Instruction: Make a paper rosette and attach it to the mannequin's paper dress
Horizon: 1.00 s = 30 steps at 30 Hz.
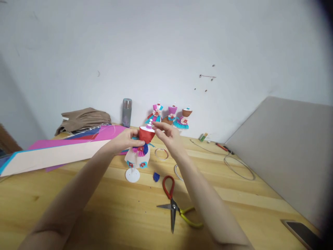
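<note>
A miniature dress form (147,135) stands tilted on a round white base, wearing a red bodice, a pale skirt with small red-and-blue flowers, and a pink-and-blue pleated rosette at the waist. My left hand (127,140) grips its bodice from the left, thumb in front. Close by the white neck knob and the bodice's right edge is my right hand (168,133), thumb and fingers apart; whether the fingertips touch the form I cannot tell. Scissors (173,206) with one red and one yellow handle lie spread in front, near a dark blue scrap (156,177).
Behind are several dressed miniature forms (171,113) and a grey flask (127,113). Coloured sheets (78,151) and folded brown cloth (85,119) lie left. On the right are a wire (240,174), a glue stick (204,137), a red-handled tool (222,147) and a phone (300,232).
</note>
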Tool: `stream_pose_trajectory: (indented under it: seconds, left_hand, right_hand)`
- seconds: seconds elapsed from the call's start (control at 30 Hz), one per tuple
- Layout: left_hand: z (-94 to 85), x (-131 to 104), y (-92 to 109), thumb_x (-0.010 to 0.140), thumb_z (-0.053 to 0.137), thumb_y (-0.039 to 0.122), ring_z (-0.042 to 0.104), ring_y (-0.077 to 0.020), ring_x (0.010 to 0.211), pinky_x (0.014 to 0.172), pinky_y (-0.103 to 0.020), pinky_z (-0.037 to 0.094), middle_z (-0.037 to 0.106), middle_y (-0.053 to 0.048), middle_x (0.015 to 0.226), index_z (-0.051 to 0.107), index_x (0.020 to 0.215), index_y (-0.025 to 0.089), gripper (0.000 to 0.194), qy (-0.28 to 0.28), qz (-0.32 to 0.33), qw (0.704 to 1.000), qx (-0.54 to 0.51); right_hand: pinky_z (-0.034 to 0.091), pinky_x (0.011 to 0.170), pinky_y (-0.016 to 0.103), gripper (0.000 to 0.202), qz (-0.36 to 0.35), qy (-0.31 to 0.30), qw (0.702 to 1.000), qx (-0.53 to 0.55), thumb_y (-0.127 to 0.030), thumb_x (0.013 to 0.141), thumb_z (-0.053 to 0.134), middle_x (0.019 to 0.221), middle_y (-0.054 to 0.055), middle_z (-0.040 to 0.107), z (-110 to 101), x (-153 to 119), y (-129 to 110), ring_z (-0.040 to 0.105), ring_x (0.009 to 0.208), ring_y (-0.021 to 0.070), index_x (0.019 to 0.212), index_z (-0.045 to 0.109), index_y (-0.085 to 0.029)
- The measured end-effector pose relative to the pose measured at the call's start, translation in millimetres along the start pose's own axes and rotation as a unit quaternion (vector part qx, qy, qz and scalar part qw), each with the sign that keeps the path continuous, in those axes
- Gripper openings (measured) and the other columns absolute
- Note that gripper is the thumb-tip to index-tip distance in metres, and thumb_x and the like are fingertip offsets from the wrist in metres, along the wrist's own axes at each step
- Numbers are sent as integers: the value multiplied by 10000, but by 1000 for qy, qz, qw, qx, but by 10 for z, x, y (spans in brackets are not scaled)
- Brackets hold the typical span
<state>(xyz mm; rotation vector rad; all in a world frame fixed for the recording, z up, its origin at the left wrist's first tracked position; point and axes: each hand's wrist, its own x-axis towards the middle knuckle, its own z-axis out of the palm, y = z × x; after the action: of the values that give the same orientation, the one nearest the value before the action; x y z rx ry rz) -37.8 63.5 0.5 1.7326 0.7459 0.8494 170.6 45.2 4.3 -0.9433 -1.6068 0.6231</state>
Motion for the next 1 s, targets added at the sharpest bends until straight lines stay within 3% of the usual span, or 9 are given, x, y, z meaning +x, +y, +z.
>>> stream_pose_trajectory:
  seconds: [0.17,0.3,0.4,0.5,0.6,0.7,0.83,1.0]
  left_hand:
    - [14,12,13,711,772,399,723,-217,920,860,-343,551,774,-79,1047,735,1017,185,375,-36,-3,999,33]
    - [-80,-11,30,699,800,399,656,-260,1190,999,-378,522,696,-106,1292,690,1211,233,550,-44,29,998,42]
    - [-223,-80,78,672,836,425,487,-311,1407,1100,-429,464,514,-138,1514,558,1404,261,800,24,19,998,48]
    - [-389,-152,121,711,792,505,448,-333,1435,1145,-471,412,464,-193,1540,508,1441,187,846,116,9,992,55]
    - [-535,-196,140,741,749,528,520,-316,1374,1162,-470,385,527,-210,1481,570,1360,123,761,197,4,978,65]
    - [-632,-224,162,737,746,518,575,-304,1309,1134,-453,415,620,-180,1386,651,1242,128,646,240,-5,967,81]
    - [-667,-249,216,731,754,485,618,-300,1241,1094,-437,445,687,-157,1287,699,1162,135,558,250,-20,965,79]
    - [-639,-247,232,770,716,472,611,-306,1240,1097,-460,427,675,-153,1305,692,1190,125,544,234,-36,966,102]
  right_hand:
    - [506,668,361,158,-46,13,997,-53,-401,748,691,731,21,700,106,92,-138,622,670,179,727,703,-245]
    - [476,654,342,155,-53,-4,996,-66,-376,749,679,698,14,666,114,152,-155,584,642,161,693,670,-231]
    - [462,652,334,182,-61,-22,995,-78,-388,745,664,680,14,654,76,323,-134,577,645,164,681,649,-218]
    - [465,656,329,199,-62,-43,991,-109,-396,758,634,672,17,655,38,633,-66,591,668,178,678,629,-214]
    - [489,687,329,191,-70,-43,971,-224,-384,800,579,719,25,682,34,1029,63,620,710,193,736,647,-216]
    - [498,771,355,158,-77,-24,960,-268,-349,814,571,776,47,694,73,1427,251,628,770,216,772,652,-220]
    - [472,894,387,134,-81,-4,944,-319,-289,798,573,936,104,714,169,1852,569,631,913,252,824,672,-203]
    - [466,905,376,198,-70,4,934,-351,-292,831,538,1034,133,727,289,2122,970,638,951,249,890,692,-182]
